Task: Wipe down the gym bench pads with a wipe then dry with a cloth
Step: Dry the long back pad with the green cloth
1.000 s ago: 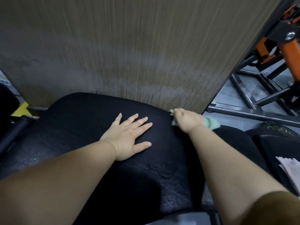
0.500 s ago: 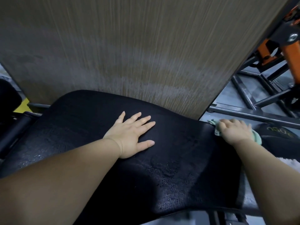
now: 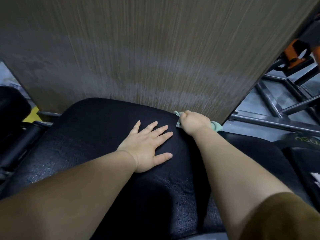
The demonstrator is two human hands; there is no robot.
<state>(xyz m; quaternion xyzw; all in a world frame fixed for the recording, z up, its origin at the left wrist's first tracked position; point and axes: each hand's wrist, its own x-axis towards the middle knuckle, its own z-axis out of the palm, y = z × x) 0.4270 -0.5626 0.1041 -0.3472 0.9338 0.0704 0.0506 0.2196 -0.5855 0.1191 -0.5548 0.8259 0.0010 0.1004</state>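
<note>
Head view, looking down on a black bench pad (image 3: 90, 135) that stands in front of an upright wood-grain panel (image 3: 138, 49).

The left hand (image 3: 147, 148) lies flat, palm down, on the middle of the pad. Its fingers (image 3: 161, 129) are straight and spread, its thumb points to the right, and it holds nothing.

The right hand (image 3: 194, 122) is at the far right corner of the pad, just beside the lower edge of the panel. It is curled into a fist round a green wipe (image 3: 216, 126). One end of the wipe shows at the knuckles and the other bunches out behind the wrist. The wipe touches the pad's far edge.

The pad's textured surface carries glistening specks, most of them toward the near edge and the left side.

A brown sleeve (image 3: 285, 217) covers the right upper arm.

A second black pad (image 3: 256, 153) lies to the right, beyond the right forearm. A scrap of white material (image 3: 316, 177) sits at the picture's right edge; what it is cannot be told.

Grey steel frame tubes (image 3: 270, 99) cross the floor at upper right, with an orange machine part (image 3: 292, 54) above them. A black roller pad (image 3: 12, 104) is at far left.
</note>
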